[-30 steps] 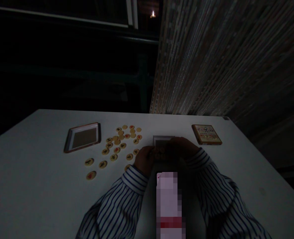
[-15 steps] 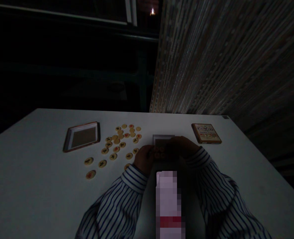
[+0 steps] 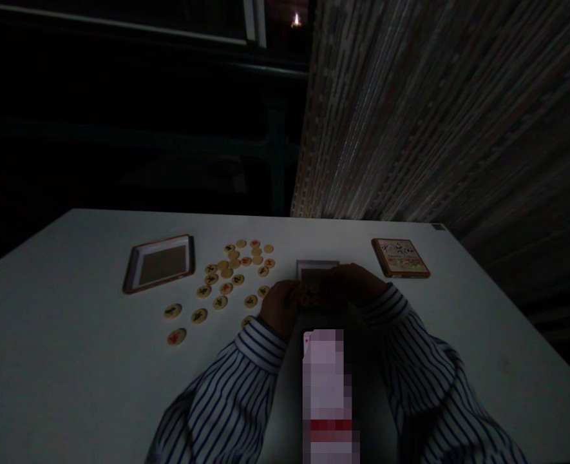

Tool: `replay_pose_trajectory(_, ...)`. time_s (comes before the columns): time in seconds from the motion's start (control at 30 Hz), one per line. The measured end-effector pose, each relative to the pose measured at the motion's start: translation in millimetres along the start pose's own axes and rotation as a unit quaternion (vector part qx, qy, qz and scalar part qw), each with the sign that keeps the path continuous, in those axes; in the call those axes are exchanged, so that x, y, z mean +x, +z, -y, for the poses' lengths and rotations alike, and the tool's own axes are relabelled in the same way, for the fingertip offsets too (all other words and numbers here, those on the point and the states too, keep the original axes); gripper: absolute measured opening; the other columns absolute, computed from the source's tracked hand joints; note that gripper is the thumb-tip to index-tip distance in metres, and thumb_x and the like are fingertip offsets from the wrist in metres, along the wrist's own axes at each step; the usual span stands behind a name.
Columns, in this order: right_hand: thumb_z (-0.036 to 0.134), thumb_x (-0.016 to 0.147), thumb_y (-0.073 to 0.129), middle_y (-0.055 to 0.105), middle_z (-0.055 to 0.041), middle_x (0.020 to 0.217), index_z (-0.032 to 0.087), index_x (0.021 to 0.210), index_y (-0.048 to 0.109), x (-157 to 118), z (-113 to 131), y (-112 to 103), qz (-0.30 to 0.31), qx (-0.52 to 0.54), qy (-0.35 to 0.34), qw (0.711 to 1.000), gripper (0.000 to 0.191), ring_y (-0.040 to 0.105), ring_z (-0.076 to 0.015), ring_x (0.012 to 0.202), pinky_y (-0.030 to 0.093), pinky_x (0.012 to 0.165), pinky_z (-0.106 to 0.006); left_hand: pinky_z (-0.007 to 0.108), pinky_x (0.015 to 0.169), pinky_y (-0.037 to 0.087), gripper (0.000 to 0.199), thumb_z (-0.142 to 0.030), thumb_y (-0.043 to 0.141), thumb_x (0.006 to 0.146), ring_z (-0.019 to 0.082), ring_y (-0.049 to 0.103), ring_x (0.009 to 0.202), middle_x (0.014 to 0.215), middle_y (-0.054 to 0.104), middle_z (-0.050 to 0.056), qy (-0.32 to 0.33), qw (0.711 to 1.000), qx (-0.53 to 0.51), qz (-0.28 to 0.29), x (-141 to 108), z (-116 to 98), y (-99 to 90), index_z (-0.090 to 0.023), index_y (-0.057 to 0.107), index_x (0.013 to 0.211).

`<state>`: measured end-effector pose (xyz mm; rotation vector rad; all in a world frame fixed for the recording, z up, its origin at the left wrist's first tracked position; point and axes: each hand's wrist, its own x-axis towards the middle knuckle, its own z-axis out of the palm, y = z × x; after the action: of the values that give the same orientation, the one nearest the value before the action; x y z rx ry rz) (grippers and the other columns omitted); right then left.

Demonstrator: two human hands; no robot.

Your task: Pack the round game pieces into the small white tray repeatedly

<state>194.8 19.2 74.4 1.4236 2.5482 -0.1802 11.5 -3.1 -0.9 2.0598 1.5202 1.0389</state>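
A small light-rimmed tray (image 3: 317, 263) lies on the white table, with a few round reddish-looking pieces (image 3: 310, 299) at its near part. My left hand (image 3: 279, 308) is at the tray's left side, its fingers curled in shadow beside these pieces. On the right side, my right hand (image 3: 355, 283) reaches over the tray's edge, and its fingertips are lost in the dark. What either hand holds cannot be made out. Several round wooden discs with black or red characters (image 3: 225, 288) are spread left of my left hand; some show a blank face.
An open shallow box part (image 3: 191, 264) rests at the left of the white table (image 3: 72, 361). A printed box lid (image 3: 403, 258) lies at the right. Nearest me is a bright, pixelated phone-like object (image 3: 327, 386). A string curtain (image 3: 386, 116) hangs behind.
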Motion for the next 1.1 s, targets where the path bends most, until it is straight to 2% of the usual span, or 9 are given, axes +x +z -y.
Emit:
replay_pose_trajectory(0.27,0.028,0.08,0.047,0.067,-0.0086,0.091,0.019,0.092,0.065,1,-2,5,-0.007,-0.001,-0.002,1.0,0.024,0.062,-0.0197,0.084,0.045,0.068,-0.026,0.033,0.073,0.049,0.024,-0.027,0.045,0.078,0.019,0.059,0.081,0.087,0.065,0.009,0.006,1.0,0.001,0.004,0,-2,-2.7,-0.014,0.061,0.09)
replay_pose_trajectory(0.57,0.025,0.081,0.046,0.066,-0.0094,0.091,0.018,0.096,0.063,0,-1,0,-0.012,-0.008,0.007,1.0,0.024,0.061,-0.0182,0.085,0.044,0.07,-0.025,0.031,0.069,0.05,0.023,-0.029,0.046,0.079,0.018,0.06,0.078,0.084,0.065,0.007,0.019,1.0,0.006,-0.005,1,-1,-0.4,-0.014,0.061,0.088)
replay_pose_trajectory(0.83,0.032,0.081,0.046,0.064,-0.0088,0.09,0.019,0.089,0.063,6,9,-1,-0.023,-0.014,-0.039,0.999,0.023,0.06,-0.0166,0.078,0.042,0.061,-0.022,0.031,0.069,0.051,0.023,-0.029,0.048,0.078,0.017,0.06,0.079,0.085,0.065,0.007,0.023,1.0,0.01,-0.013,-1,1,-0.2,-0.015,0.061,0.09)
replay_pose_trajectory(1.1,0.032,0.082,0.044,0.064,-0.0071,0.088,0.021,0.086,0.062,8,8,7,-0.038,-0.02,-0.051,0.998,0.022,0.059,-0.0169,0.079,0.04,0.057,-0.022,0.031,0.069,0.05,0.025,-0.032,0.046,0.079,0.017,0.06,0.078,0.084,0.066,0.007,0.008,1.0,0.0,-0.006,1,-2,-0.9,-0.015,0.062,0.089)
